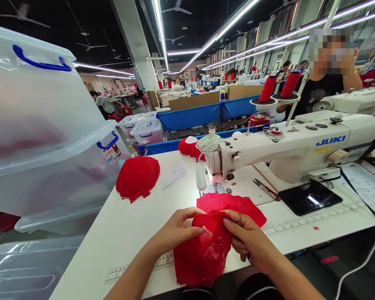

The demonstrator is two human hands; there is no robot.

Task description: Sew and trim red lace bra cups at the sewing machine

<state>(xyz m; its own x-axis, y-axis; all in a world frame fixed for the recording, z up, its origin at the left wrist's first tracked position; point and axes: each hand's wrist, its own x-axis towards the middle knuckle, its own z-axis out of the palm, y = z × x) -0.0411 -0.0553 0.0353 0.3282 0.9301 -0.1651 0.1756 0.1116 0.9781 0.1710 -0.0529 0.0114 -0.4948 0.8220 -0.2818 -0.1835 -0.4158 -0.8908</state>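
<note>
A red fabric piece with a lacy patch is spread between my hands, draping over the table's front edge. My left hand grips its upper left part, thumb on top. With thumb and fingers pressed together, my right hand pinches the upper right part. A thin dark point sticks up above the right fingers and a dark curved end shows below them; the tool between is mostly hidden. Just beyond lies more red fabric, in front of the needle area of a white sewing machine.
A red fabric stack and a white scrap lie left on the table. Scissors and a black phone rest right. Clear plastic bins are stacked left. Red thread cones stand behind the machine; a person sits beyond.
</note>
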